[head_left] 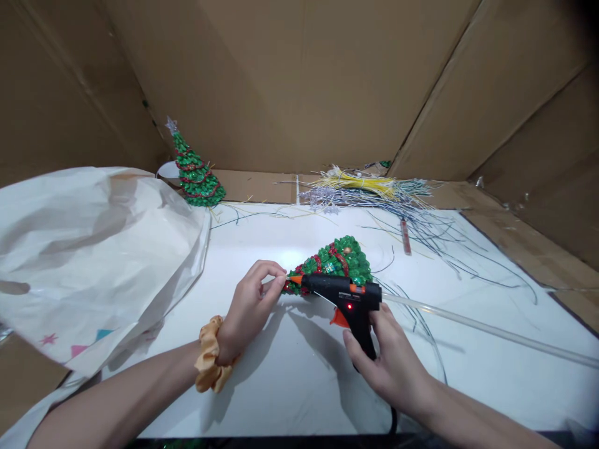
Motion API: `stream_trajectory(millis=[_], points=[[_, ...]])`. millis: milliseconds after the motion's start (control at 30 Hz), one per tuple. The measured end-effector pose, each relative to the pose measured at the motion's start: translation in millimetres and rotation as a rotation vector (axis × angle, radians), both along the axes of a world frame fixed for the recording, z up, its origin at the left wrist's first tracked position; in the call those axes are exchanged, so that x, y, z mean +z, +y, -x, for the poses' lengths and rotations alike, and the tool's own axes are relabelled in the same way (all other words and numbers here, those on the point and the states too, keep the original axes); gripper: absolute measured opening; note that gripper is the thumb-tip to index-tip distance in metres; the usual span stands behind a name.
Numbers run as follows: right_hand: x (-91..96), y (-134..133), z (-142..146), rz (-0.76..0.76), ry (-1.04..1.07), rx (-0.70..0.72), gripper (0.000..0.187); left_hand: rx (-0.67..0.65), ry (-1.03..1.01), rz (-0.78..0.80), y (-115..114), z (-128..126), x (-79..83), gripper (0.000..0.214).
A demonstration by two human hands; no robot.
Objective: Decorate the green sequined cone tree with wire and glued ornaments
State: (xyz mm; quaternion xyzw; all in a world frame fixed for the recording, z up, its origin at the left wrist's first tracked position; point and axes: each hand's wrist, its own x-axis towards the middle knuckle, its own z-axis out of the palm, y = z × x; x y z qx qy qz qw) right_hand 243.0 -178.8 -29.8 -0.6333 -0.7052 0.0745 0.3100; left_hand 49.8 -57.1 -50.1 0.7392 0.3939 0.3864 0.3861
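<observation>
Both hands work low over the white tabletop. The left hand, a yellow scrunchie on its wrist, has thumb and fingertips pinched together at the pointed tip of a green tree, probably to keep that end from rolling or sliding. The right hand is wrapped around the grip of a black glue gun, one finger lying by the orange trigger; a red light glows on the body.

The gun's barrel runs left to right, its orange nozzle pointing left and meeting the tree's tip just beside the left fingertips. A clear glue stick trails out of the back toward the right edge.

The tree lies on its side at the middle of the tabletop, just behind the gun. Its long axis slants from the narrow tip at the left up to the wide base at the right, so the tip faces the pinching hand.

Farther left sits a crumpled white bag. Beyond it a second tree stands upright, and a loose bundle of wires lies against the cardboard walls.
</observation>
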Motion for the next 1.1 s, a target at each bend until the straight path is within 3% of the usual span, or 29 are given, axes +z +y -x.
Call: stream_trajectory(millis=[1100], points=[[0.7,1.2,-0.7,-0.068,-0.012,0.021,0.007,0.002,-0.004,-0.003,-0.2,0.0,-1.2,0.012]])
